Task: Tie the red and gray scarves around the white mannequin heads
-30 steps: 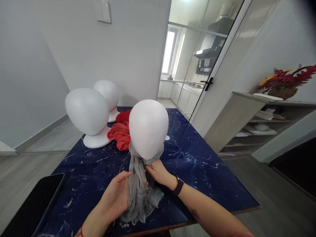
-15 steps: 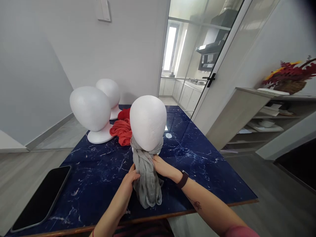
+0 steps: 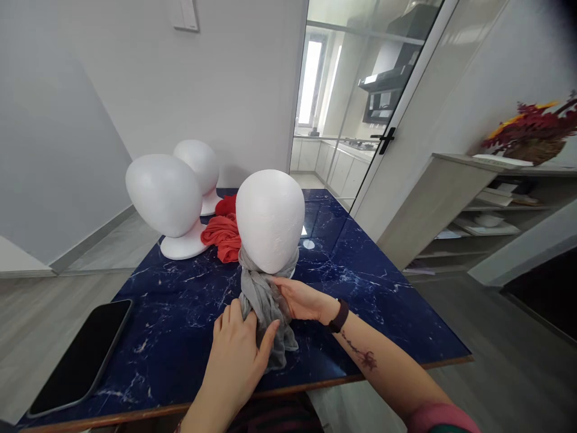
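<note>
A grey scarf (image 3: 260, 293) is wrapped round the neck of a white foam mannequin head (image 3: 270, 219), its ends hanging down in front. My left hand (image 3: 235, 346), back upward, holds the hanging cloth low down; its fingers lie on the left side and its thumb crosses the front. Just below the chin, my right hand (image 3: 306, 299) grips the scarf from the right. The thumb lies on the front of the cloth there and the other fingertips are partly hidden by it.
Two more white foam heads (image 3: 166, 195) stand at the back left. Beside them lie crumpled red scarves (image 3: 224, 236). A black phone or tablet (image 3: 81, 358) rests at the left edge of the blue marbled table (image 3: 360, 313). A shelf unit (image 3: 478, 210) stands right.
My left hand has turned back-up and come over the front of the scarf. My right hand has moved slightly up and left. The hanging cloth is more bunched.
</note>
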A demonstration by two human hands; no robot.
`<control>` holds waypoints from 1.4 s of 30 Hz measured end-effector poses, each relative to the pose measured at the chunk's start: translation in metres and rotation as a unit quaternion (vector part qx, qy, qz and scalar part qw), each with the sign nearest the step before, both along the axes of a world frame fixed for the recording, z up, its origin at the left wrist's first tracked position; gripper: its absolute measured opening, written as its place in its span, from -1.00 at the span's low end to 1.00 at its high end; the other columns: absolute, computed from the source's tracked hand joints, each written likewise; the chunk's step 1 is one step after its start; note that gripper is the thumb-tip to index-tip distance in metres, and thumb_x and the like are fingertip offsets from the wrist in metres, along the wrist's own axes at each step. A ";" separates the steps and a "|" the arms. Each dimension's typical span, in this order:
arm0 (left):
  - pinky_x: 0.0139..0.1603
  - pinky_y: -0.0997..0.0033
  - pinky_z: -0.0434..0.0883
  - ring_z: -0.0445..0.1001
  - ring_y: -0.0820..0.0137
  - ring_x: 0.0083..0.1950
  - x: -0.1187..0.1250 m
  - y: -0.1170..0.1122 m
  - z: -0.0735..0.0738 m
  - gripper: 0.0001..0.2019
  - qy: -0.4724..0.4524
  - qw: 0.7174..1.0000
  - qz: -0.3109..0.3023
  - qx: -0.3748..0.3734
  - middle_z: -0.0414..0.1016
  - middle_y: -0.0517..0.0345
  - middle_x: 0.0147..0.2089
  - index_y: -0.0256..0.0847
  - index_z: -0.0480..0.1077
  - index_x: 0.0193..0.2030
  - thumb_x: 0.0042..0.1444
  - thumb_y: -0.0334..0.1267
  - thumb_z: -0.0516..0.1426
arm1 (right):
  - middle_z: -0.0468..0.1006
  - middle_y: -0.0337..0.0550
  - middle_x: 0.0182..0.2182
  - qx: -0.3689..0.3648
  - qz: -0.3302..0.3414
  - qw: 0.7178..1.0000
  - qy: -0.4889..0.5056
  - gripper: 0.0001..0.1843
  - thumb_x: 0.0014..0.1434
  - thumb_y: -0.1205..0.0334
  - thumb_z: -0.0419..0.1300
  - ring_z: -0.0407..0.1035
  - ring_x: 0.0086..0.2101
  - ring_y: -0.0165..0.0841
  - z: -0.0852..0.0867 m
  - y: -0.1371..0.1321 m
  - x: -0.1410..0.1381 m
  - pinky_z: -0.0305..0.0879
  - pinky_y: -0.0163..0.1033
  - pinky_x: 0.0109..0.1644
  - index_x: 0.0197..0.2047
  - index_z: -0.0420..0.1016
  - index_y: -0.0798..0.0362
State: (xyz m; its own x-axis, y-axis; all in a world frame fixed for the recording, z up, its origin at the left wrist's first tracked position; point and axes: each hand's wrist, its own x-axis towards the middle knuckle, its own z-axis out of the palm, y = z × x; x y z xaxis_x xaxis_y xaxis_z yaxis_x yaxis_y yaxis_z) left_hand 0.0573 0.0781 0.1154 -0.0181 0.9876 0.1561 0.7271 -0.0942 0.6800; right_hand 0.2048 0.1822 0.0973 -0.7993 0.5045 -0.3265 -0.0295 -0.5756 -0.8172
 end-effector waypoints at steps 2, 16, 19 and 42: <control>0.00 -0.03 0.22 0.29 0.06 -0.14 0.004 -0.005 0.002 -0.67 0.057 0.998 0.019 0.023 0.32 -0.04 -0.26 -0.18 0.46 -0.43 0.03 0.06 0.09 | 0.56 -0.08 -0.23 -0.043 0.029 0.999 0.009 -0.52 0.22 -0.12 -0.01 0.45 -0.24 -0.37 -0.001 0.000 0.002 0.35 -0.30 -0.17 -0.13 0.46 0.12; -0.29 0.41 0.34 0.42 0.34 -0.31 -0.033 0.006 -0.014 -0.73 -0.422 0.889 0.003 -0.179 0.48 0.12 -0.25 -0.18 0.47 -0.23 -0.16 -0.26 0.23 | 0.56 -0.28 -0.49 0.272 0.074 0.948 -0.146 -0.91 -0.11 0.42 0.19 0.40 -0.39 -0.42 -0.009 0.018 0.023 0.29 -0.33 -0.14 -0.47 0.53 0.15; -0.26 0.43 0.37 0.46 0.35 -0.25 -0.032 -0.005 -0.008 -0.58 -0.560 0.787 0.044 -0.255 0.50 0.10 -0.13 -0.13 0.40 -0.06 -0.14 -0.30 0.22 | 0.57 -0.28 -0.47 0.314 0.079 0.932 -0.161 -0.87 -0.11 0.44 0.15 0.40 -0.37 -0.41 -0.009 0.017 0.025 0.28 -0.33 -0.14 -0.48 0.52 0.13; 0.37 0.07 -0.14 0.06 0.16 0.36 -0.002 -0.027 0.008 -0.54 -0.733 0.567 -0.183 -0.329 0.25 0.04 0.27 -0.16 0.25 0.24 0.20 -0.22 -0.09 | 0.56 -0.13 -0.27 0.600 -0.094 0.789 -0.095 -0.74 0.15 0.21 0.07 0.46 -0.31 -0.37 -0.033 -0.035 0.022 0.35 -0.32 -0.20 -0.11 0.43 0.09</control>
